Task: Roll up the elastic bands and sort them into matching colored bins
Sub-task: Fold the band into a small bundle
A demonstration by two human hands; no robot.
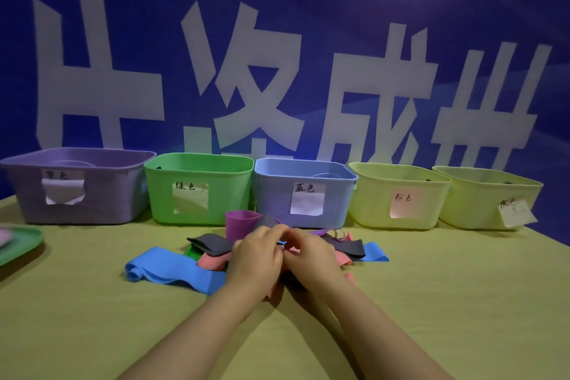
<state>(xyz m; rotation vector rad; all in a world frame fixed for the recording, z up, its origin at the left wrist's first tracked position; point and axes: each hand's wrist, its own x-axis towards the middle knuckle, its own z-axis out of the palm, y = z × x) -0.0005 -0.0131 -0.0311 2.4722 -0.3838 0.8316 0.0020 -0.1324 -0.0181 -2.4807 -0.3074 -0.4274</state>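
A heap of elastic bands lies mid-table: a long blue band (172,268), a grey band (212,244), a pink band (211,261), a purple band (239,220) standing in a loop, and a sliver of green. My left hand (257,256) and my right hand (311,256) meet over the heap, fingers curled, pinching a pink band between them; most of it is hidden by the hands. Behind stand a purple bin (27,194), a green bin (228,194), a blue bin (274,194) and two pale yellow bins (370,203) (462,203), each with a paper label.
A green tray (21,244) pokes in at the left edge. The table (92,318) wears a yellow-green cloth. A blue wall banner with large white characters rises right behind the bins.
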